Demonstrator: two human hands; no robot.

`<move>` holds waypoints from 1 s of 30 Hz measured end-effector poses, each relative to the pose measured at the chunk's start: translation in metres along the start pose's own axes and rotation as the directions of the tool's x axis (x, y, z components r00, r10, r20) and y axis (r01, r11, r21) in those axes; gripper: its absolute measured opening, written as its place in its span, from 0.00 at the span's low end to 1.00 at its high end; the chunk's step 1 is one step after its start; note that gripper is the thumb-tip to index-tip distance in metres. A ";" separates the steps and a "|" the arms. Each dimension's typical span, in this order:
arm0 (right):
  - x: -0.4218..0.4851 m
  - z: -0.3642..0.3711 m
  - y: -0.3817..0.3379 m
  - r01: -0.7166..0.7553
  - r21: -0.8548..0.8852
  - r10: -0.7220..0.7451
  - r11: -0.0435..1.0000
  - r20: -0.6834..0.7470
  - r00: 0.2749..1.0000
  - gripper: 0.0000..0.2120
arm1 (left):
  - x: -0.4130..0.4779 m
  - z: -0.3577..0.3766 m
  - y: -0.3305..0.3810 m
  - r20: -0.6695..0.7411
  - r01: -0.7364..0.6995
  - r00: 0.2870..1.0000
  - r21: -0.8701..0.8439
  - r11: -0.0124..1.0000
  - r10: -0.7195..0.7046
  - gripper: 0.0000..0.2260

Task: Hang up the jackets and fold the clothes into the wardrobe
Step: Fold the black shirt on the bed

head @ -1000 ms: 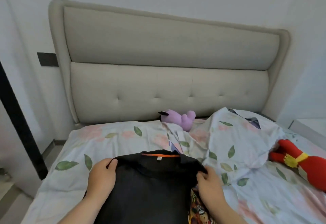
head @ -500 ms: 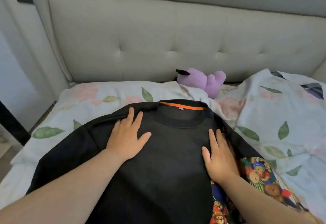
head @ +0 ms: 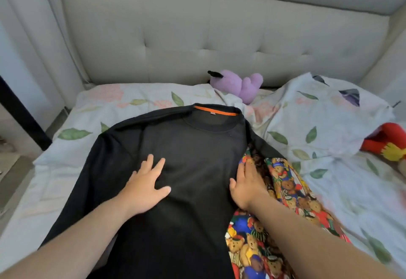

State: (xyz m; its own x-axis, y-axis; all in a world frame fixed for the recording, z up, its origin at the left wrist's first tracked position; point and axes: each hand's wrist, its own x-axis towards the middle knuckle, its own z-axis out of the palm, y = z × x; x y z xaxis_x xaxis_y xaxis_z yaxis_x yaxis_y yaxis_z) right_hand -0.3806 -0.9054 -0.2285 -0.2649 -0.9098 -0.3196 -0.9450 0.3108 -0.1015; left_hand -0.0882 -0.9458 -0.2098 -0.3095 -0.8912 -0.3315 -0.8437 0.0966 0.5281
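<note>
Big beige tufted fabric headboard point(head: 197, 37) runs across the far side. In front of it is the bed with a white leaf-and-flower print sheet point(head: 77, 164). A rumpled duvet in the same print point(head: 318, 120) is bunched up far right.

The black long-sleeved top with an orange strip inside the collar point(head: 197, 147) is lying flat on the bed, dead centre, with its collar pointing at the headboard and the body running off the near edge of view. It's laid on top of a colourful teddy-bear print fabric point(head: 285, 191), which sticks out from under its right side.

A purple plush toy point(head: 241, 83) sits against the headboard just past the collar. A red and yellow plush toy point(head: 386, 142) is at the far right edge, partly cut off.

Hands now – the left hand point(head: 142, 188) lies flat on the chest of the top, fingers straight and spread apart. The right hand point(head: 246, 184) lies flat along the top's right edge, fingers straight and close together, right where the black meets the bear print.
</note>
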 end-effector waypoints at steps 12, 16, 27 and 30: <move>-0.315 0.085 0.099 -0.240 0.508 0.387 0.827 -0.207 0.898 0.15 | -0.250 0.028 -0.068 -0.042 -0.368 0.928 -0.246 0.897 0.369 0.22; -0.351 0.094 0.101 -0.467 0.661 0.574 0.587 0.067 0.816 0.25 | -0.263 0.041 -0.091 -0.104 -0.208 0.976 -0.169 0.963 0.193 0.13; -0.369 0.023 0.077 -0.129 0.912 0.438 0.389 -0.060 0.897 0.12 | -0.265 -0.003 -0.025 -0.098 0.117 0.978 -0.477 0.871 -0.185 0.10; -0.363 -0.010 0.074 -0.035 0.971 0.442 0.235 -0.074 0.894 0.19 | -0.262 -0.026 -0.015 -0.079 0.144 0.966 -0.624 0.768 -0.246 0.11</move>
State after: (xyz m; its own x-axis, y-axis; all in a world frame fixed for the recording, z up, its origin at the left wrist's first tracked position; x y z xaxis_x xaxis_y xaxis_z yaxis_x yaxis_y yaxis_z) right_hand -0.3561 -0.5548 -0.1109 -0.6689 -0.6963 -0.2604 -0.0267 0.3726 -0.9276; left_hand 0.0167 -0.7252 -0.1106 -0.0567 -0.9199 -0.3880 -0.4195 -0.3307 0.8454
